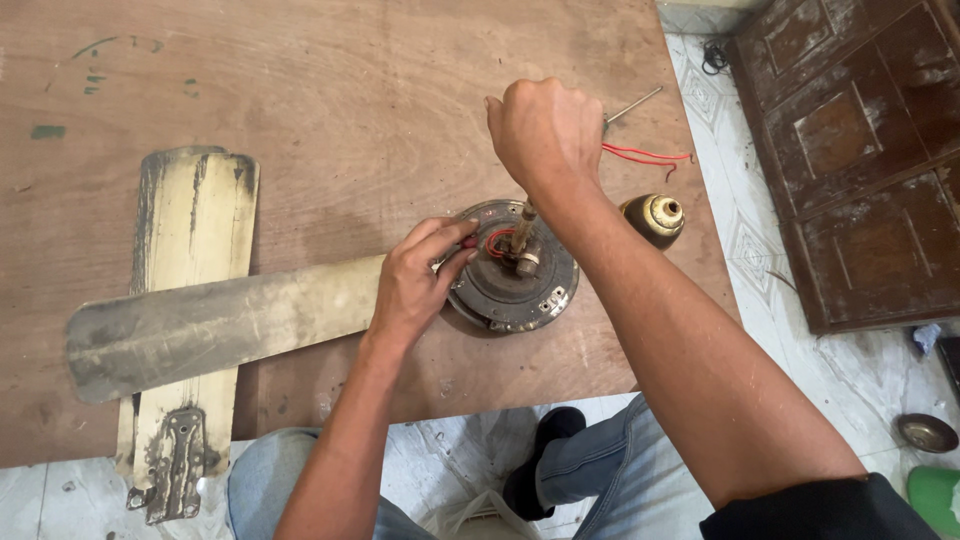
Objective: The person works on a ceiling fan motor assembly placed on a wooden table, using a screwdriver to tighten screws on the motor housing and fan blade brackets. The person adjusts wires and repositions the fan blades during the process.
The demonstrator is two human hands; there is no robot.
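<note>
Two hands at a ceiling-fan motor housing (512, 270) — round, dark, grimy metal, lying flat near the right end of a worn plywood table (330, 90). The left hand (415, 283) rests on the housing's left edge, fingertips pinched together near the red wires (497, 240) at the hub. The right hand (545, 130) hovers above, closed in a fist around a thin tool whose metal shaft (632, 105) sticks out behind; what the fingers press on inside cannot be told. One long dusty blade (220, 325) remains attached, crossing a loose cream blade (190, 300). A brass cap (655, 217) lies just beside the housing.

Handling — the motor looks heavy and rigid, likely greasy; best gripped at the rim. Wires appear thin, easily torn. The blade would lever awkwardly if lifted.
</note>
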